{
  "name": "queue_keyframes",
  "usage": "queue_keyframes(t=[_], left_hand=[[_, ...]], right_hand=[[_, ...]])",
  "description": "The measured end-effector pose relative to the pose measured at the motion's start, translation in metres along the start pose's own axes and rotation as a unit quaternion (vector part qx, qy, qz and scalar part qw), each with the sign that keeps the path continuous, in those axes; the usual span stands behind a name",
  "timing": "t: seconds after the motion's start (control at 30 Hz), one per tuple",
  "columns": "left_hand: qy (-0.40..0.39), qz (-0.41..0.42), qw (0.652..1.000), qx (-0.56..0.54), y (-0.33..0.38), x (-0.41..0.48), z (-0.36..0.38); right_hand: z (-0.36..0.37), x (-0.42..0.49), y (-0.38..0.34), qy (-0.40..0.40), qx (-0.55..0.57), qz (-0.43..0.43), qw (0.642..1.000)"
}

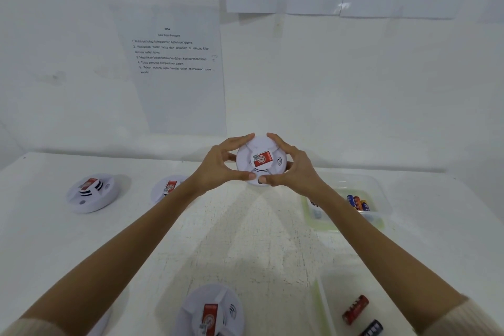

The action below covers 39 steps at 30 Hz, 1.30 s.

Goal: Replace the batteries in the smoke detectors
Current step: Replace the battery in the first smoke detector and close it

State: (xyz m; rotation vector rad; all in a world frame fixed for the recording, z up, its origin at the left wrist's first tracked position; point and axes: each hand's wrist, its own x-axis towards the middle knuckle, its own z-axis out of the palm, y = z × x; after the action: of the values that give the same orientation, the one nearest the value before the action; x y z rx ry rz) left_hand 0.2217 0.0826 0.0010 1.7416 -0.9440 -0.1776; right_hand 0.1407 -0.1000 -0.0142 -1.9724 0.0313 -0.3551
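Looking through the head view, which is all I get here: both hands are wrapped round one smoke detector (260, 161), held up off the table (245, 240) with its red-sticker face toward me. The left hand (218, 166) and right hand (296, 169) each grip the rim, fingertips (249, 137) over the far edge, thumbs (251, 176) nearly meeting on the near edge.

My guess is this is the twist step on the housing, but I honestly can't tell if it's coming open or going back shut. Just right of the right wrist there's a clear tray (383, 209) with batteries (357, 202). A second tray (321, 305) closer to me holds two loose cells (355, 306). A spare detector (92, 192) sits well left of the left hand.

The next move probably needs one hand bracing while the other turns. After that, the right hand is closest to the batteries.
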Motion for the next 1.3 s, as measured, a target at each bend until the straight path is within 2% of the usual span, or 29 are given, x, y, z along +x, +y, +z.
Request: queue_keyframes(t=[0.5,0.6,0.7,0.8,1.0,1.3], left_hand=[[-0.002,-0.005,1.000,-0.002,-0.001,-0.003,0.001],[-0.004,-0.013,1.000,-0.016,0.002,-0.004,-0.001],[-0.017,-0.019,0.999,-0.025,0.004,-0.005,-0.003],[-0.042,-0.021,0.999,-0.024,0.005,-0.006,-0.006],[-0.046,0.006,0.999,-0.008,0.006,-0.005,-0.009],[-0.005,0.032,0.999,0.014,0.004,-0.005,-0.007]], right_hand=[[0.001,-0.007,-0.005,-0.010,-0.005,-0.019,1.000],[-0.005,-0.010,-0.006,-0.047,-0.042,-0.027,0.998],[-0.010,-0.014,-0.009,-0.091,-0.033,-0.032,0.995],[-0.012,-0.016,-0.010,-0.065,-0.001,-0.052,0.997],[-0.015,-0.017,-0.012,-0.046,0.037,-0.035,0.998],[-0.015,-0.018,-0.016,-0.040,0.045,-0.046,0.997]])
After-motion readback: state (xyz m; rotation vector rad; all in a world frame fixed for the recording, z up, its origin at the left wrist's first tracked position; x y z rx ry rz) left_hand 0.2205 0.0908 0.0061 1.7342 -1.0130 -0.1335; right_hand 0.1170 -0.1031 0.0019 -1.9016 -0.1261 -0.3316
